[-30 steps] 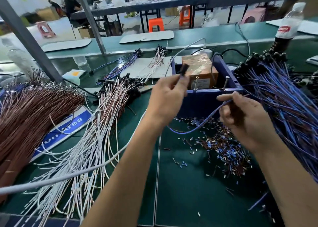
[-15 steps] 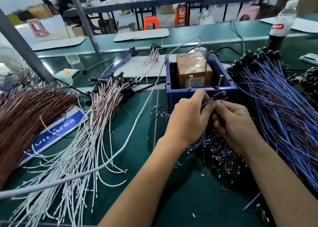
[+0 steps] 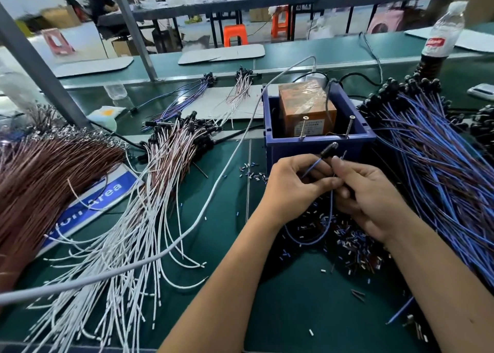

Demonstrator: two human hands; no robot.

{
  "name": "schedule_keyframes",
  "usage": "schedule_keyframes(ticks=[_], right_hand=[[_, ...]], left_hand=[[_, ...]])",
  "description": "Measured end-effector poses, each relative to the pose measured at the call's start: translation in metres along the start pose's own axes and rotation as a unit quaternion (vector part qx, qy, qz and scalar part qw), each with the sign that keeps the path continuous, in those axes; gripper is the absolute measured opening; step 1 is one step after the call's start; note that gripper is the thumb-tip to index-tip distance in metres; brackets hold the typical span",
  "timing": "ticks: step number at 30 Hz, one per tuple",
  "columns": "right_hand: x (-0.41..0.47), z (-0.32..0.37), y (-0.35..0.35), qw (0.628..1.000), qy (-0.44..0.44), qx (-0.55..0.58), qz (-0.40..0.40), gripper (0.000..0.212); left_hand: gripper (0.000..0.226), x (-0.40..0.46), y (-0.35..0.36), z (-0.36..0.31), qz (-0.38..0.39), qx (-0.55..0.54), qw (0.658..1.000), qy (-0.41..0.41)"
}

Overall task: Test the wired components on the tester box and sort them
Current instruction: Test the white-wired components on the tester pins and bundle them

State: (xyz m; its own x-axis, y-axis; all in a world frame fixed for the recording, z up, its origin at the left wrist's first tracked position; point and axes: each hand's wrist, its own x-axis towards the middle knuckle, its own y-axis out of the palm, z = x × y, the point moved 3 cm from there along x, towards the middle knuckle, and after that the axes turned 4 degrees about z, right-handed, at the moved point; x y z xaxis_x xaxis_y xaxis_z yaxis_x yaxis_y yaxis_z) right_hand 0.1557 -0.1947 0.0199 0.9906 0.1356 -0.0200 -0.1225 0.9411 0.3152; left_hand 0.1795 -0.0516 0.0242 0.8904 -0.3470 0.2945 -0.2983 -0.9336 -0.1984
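Staying just in front of the blue bin (image 3: 318, 145), hardly shifted from half a second back. Left hand (image 3: 291, 189) and right hand (image 3: 374, 194) both pinching one blue wire (image 3: 324, 227), black cap tilting up toward the bin, loop sagging onto scattered wire bits (image 3: 350, 243). Crowding close: blue wire pile (image 3: 441, 165) right, white wires (image 3: 128, 245) left, grey cable (image 3: 213, 192) crossing.
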Motion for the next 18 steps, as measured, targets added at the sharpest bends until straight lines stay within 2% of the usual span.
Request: schedule_keyframes(ticks=[3, 7, 11, 14, 18], right_hand=[[-0.001, 0.001, 0.000, 1.000, -0.003, -0.019, 0.008, 0.041], [-0.004, 0.003, 0.002, 0.999, -0.009, -0.038, 0.004, 0.038], [-0.009, 0.005, 0.010, 0.999, -0.027, -0.014, 0.037, 0.039], [-0.008, 0.005, 0.010, 0.999, -0.036, -0.009, 0.004, 0.034], [-0.002, 0.000, -0.001, 0.994, -0.067, -0.050, -0.066, 0.022]], left_hand=[[0.014, 0.000, 0.000, 0.001, 0.021, -0.045, 0.999, -0.016], [0.012, -0.002, 0.002, 0.004, 0.031, -0.078, 0.996, -0.031], [0.004, -0.006, 0.006, 0.005, 0.061, -0.110, 0.991, -0.043], [0.011, -0.007, 0.008, 0.004, 0.069, -0.136, 0.986, -0.064], [0.010, -0.006, 0.008, 0.002, 0.051, -0.177, 0.979, -0.089]])
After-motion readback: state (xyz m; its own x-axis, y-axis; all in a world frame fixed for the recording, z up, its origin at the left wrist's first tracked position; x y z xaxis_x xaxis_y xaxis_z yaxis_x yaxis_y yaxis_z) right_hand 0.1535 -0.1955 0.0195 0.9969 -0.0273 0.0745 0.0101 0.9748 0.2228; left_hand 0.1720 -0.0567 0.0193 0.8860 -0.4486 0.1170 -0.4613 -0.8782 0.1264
